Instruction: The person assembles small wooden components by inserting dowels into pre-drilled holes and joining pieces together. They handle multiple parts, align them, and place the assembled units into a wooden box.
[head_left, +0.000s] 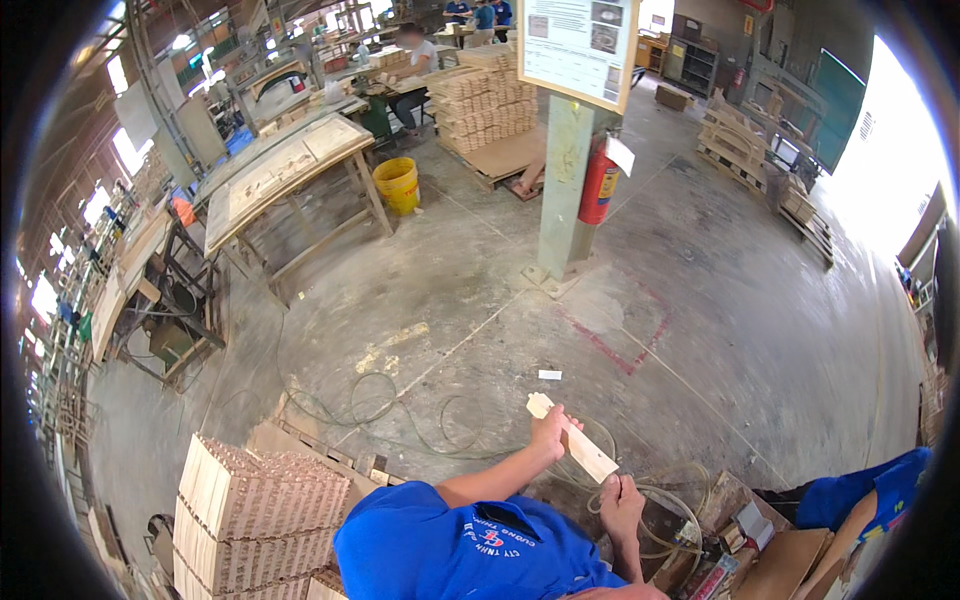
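Observation:
A pale wooden slat (590,453) with a shaped, notched far end slants in front of my blue shirt. My left hand (550,434) is wrapped round it near that end. By the slat's lower right end is my right hand (622,506), its fingers curled and the thumb close to the wood's edge. Whether it grips the slat or some small thing, I cannot make out. To my left rises a tall stack of wooden pieces (265,510) with rough, notched ends.
Thin hoses (690,510) coil beside my right hand and across the floor. At the right is another person's blue sleeve (880,490), near cardboard (790,560). Ahead stand a pillar (562,190) with a red fire extinguisher (598,185), a yellow bucket (397,187) and a wooden worktable (290,170).

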